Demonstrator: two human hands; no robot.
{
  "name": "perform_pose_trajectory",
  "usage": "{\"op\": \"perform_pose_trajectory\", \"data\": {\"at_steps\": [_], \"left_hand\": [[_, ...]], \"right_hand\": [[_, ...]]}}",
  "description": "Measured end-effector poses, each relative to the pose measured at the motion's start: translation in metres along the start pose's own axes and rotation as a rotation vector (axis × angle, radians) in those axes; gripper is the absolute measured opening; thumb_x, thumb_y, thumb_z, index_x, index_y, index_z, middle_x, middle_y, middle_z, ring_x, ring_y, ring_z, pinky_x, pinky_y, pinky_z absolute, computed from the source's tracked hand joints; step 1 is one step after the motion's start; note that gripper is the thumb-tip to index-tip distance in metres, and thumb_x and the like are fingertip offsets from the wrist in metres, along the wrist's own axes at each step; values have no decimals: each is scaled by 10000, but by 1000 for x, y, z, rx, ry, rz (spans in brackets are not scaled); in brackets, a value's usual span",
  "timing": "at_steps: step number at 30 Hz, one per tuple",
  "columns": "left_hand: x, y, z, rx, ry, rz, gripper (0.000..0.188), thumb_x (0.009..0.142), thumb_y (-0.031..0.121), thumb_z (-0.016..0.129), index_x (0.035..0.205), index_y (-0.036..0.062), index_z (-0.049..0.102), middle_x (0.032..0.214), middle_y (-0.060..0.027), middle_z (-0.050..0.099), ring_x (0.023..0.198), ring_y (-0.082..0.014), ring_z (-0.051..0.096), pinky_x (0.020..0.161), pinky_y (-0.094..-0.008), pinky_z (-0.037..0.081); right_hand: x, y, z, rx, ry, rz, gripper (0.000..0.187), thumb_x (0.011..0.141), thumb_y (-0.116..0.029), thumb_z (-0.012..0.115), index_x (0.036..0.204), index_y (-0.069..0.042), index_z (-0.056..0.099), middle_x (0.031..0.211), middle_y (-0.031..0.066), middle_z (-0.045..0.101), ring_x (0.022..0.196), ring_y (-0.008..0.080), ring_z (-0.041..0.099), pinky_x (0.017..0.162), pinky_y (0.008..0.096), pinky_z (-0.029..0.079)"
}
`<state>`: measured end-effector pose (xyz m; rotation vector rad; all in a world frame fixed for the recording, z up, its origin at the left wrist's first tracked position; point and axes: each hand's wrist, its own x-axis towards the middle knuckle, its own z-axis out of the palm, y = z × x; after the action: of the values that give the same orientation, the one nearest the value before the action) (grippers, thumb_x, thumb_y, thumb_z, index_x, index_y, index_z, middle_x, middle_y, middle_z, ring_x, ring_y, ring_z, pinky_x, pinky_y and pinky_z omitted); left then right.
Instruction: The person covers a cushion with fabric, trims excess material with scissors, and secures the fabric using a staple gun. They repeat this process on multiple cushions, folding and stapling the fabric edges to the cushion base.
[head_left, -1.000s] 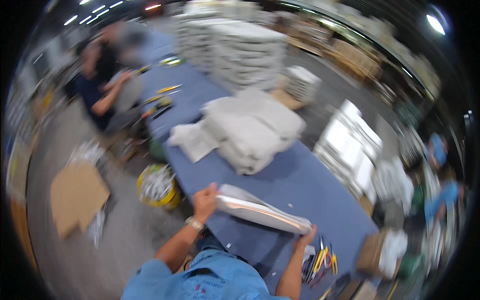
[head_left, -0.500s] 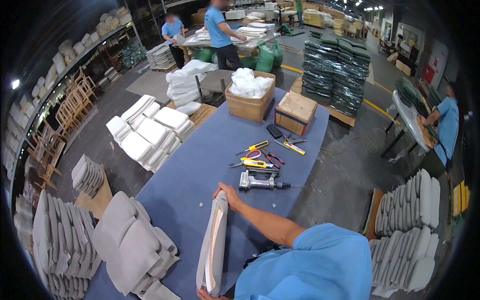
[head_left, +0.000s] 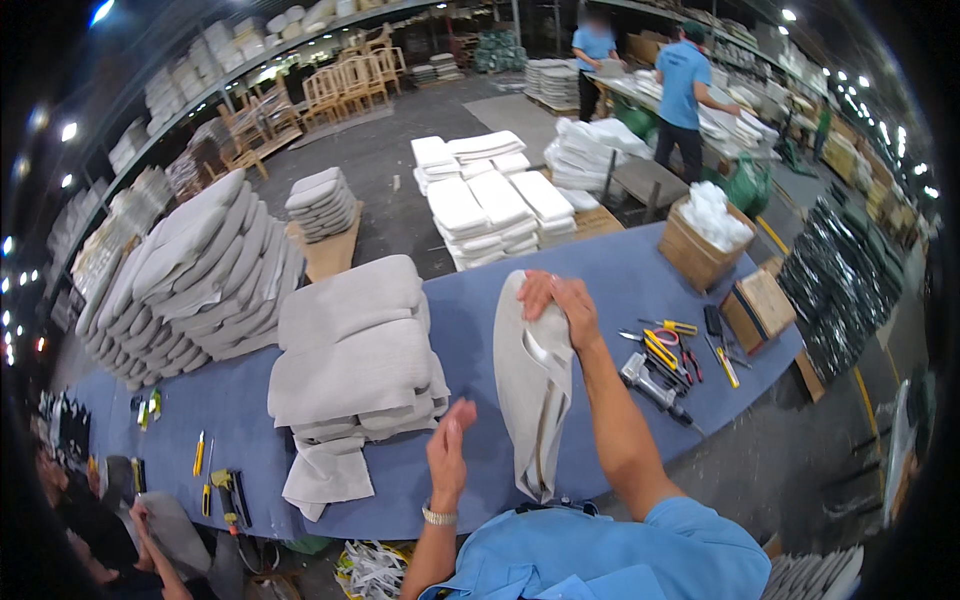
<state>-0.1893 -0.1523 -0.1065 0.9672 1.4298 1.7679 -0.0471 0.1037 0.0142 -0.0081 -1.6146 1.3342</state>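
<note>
A grey fabric-covered seat cushion (head_left: 515, 370) stands on edge on the blue-covered table, its long open side showing a white and brown inside. My right hand (head_left: 562, 305) grips its far upper end, fingers bent over the edge. My left hand (head_left: 452, 450) is raised to the left of the cushion, apart from it, fingers stretched out and nothing held. Just left of that hand lies a pile of grey cushions (head_left: 350, 365), with a loose flap of grey cloth (head_left: 330, 470) hanging at its near side.
Right of the cushion lie a silver staple gun (head_left: 655, 392), pliers (head_left: 690, 362), yellow-handled cutters and a screwdriver (head_left: 680, 327). Behind them stand a carton of white stuffing (head_left: 705, 240) and a closed carton (head_left: 758, 305). Tall grey stacks (head_left: 210, 270) rise at left; another person works at lower left.
The view has swung left. My left hand has let go of the cushion's near end and lifted away. My right hand stays on the far end, and the cushion has turned slightly.
</note>
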Motion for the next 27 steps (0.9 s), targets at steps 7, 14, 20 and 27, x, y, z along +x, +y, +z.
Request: {"op": "perform_pose_trajectory", "data": {"at_steps": [7,14,20,27], "left_hand": [[128,133,41,418,-141,718,414,1038,268,602,1360,9,624,1333,-166,672,1190,-247,645,1039,-377,478],[133,111,90,625,-315,596,381,1000,374,646,902,26,768,813,-136,735,667,-320,692,612,-393,535],[131,115,78,831,-2,441,513,1008,495,582,803,55,751,721,-144,698,661,-372,675,574,-435,507],[122,140,44,1011,-209,439,613,1009,594,519,770,61,705,641,-151,665,609,-399,655,540,-478,497]], "right_hand": [[-39,-48,28,165,-276,29,457,954,-288,542,611,-32,703,754,132,727,1038,295,669,1173,485,278],[-57,-73,-26,75,-322,77,294,899,-228,658,723,-10,745,1033,219,766,1165,350,666,1150,502,372],[-45,-80,-14,-212,-52,340,284,930,-165,680,1142,19,723,1231,180,711,1149,226,647,1029,360,480],[-33,-55,11,-295,13,433,287,978,-232,679,1121,14,706,1002,54,724,928,117,643,845,283,519]]}}
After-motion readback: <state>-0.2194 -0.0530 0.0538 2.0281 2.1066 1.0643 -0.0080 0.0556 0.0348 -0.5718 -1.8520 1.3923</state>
